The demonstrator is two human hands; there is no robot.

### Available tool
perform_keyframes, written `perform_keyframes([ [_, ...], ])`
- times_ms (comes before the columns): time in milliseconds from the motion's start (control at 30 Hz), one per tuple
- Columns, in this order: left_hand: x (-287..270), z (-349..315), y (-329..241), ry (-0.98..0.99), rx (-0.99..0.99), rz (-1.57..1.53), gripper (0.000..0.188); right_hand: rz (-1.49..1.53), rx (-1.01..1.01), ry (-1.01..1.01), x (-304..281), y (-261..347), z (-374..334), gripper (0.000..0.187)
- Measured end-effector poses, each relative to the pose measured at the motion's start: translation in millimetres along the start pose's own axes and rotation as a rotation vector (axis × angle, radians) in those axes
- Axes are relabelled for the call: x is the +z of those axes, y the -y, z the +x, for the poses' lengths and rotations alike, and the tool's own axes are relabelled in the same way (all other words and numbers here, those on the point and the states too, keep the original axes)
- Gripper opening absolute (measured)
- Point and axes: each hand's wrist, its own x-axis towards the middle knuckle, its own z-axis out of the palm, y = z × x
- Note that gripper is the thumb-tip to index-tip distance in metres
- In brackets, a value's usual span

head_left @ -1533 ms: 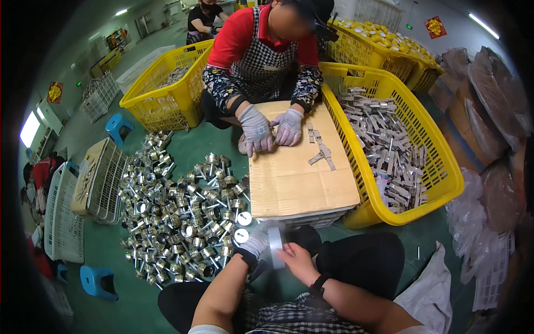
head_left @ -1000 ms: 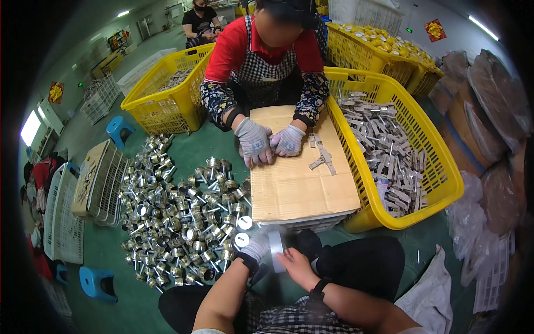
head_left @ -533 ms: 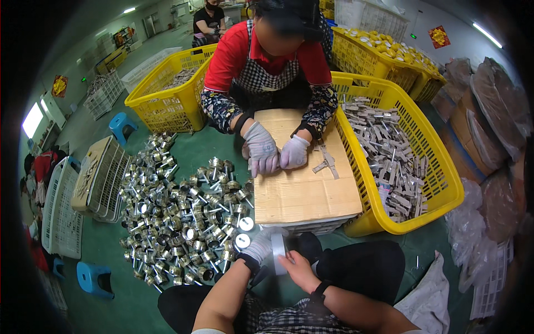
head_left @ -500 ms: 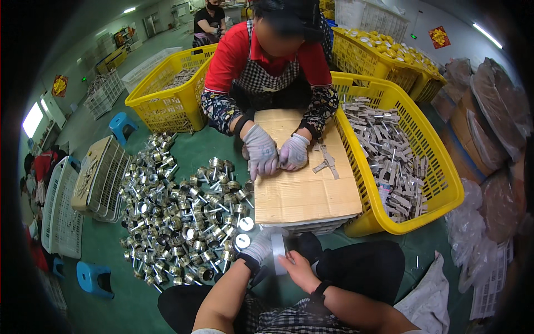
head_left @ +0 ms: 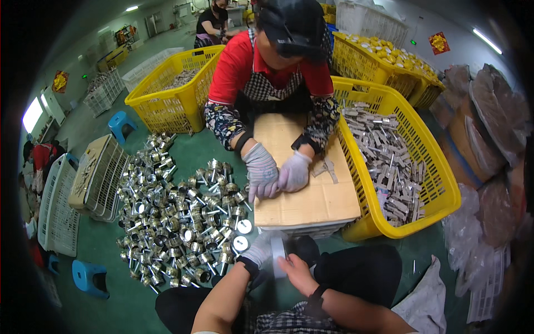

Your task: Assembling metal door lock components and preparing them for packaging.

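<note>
Low in front of me, my bare right hand [head_left: 300, 275] grips the edge of a pale grey roll of tape [head_left: 278, 257], held upright. On its other side is my left hand [head_left: 260, 250], in a whitish glove, partly blurred; its fingers are mostly hidden behind the roll. Left of my hands, a large heap of shiny metal cups with stems [head_left: 178, 222] covers the floor. Two round white-faced pieces [head_left: 241, 243] lie at the heap's edge, near my left hand.
Opposite, a co-worker's gloved hands [head_left: 278, 177] work on a cardboard-topped crate [head_left: 306, 209], beside flat metal pieces [head_left: 328, 170]. To the right stands a yellow basket [head_left: 445, 195] of metal parts. Blue stools [head_left: 90, 278] and white crates [head_left: 55, 217] are at left, plastic-wrapped rolls [head_left: 473, 128] at right.
The co-worker leans further forward, and their gloved hands have come nearer to me over the cardboard. My hands stay almost in place at the tape roll. The whole view has shifted slightly.
</note>
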Motion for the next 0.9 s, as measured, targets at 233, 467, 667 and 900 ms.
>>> perform_keyframes([
  [233, 20.5, -11.4, -48.7, -0.1, -0.118, -0.246, 0.018, -0.022, 0.0, 0.021, -2.3, 9.1, 5.5, 0.037],
  [467, 22.9, -9.9, -42.3, -0.039, 0.029, 0.097, 0.029, 0.026, -0.01, -0.011, -3.0, -0.7, 5.6, 0.045],
  [667, -9.4, 11.5, -23.2, 0.171, -0.287, -0.903, 0.023, 0.112, -0.141, 0.103, 5.3, 8.0, -5.2, 0.043],
  [900, 16.2, -14.9, -40.0, -0.069, -0.031, 0.031, 0.042, 0.235, -0.079, 0.159, -0.9, -1.3, -6.7, 0.04],
])
